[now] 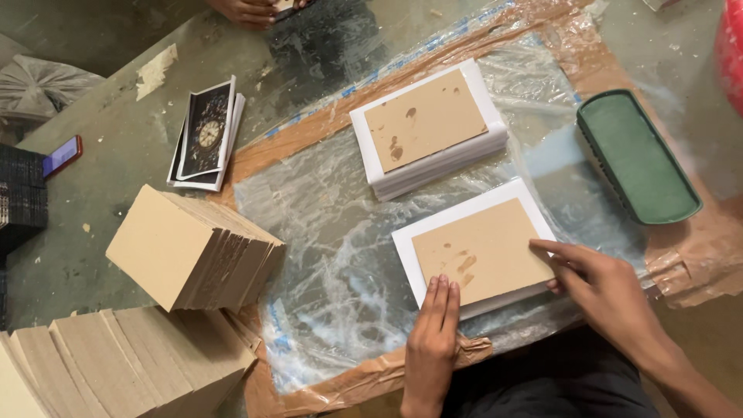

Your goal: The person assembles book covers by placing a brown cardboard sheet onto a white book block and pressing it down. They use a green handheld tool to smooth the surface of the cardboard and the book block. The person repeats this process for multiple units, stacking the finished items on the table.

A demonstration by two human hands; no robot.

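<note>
A brown cardboard sheet lies flat on a white sheet, and both rest on the crinkled plastic film that covers the middle of the tabletop. The left hand lies at the cardboard sheet's near edge, fingers straight and pressed together, fingertips flat on the brown surface; it grips nothing. The right hand sits at the cardboard sheet's right edge, loosely open, index finger stretched along the top of that edge and the thumb tucked at the side of the white sheet; whether it pinches the edge cannot be told.

Just beyond the cardboard sheet, farther from the person, stands a white stack topped by another brown board with darker spots. To the right of the cardboard sheet, well apart, lies a green oblong tray. To its left, off the film, leans a pile of plain brown boards, with more boards nearer the person. Beyond those, a small bundle of printed cards shows a clock picture, and a phone lies at the far left. Another person's hand shows at the top edge.
</note>
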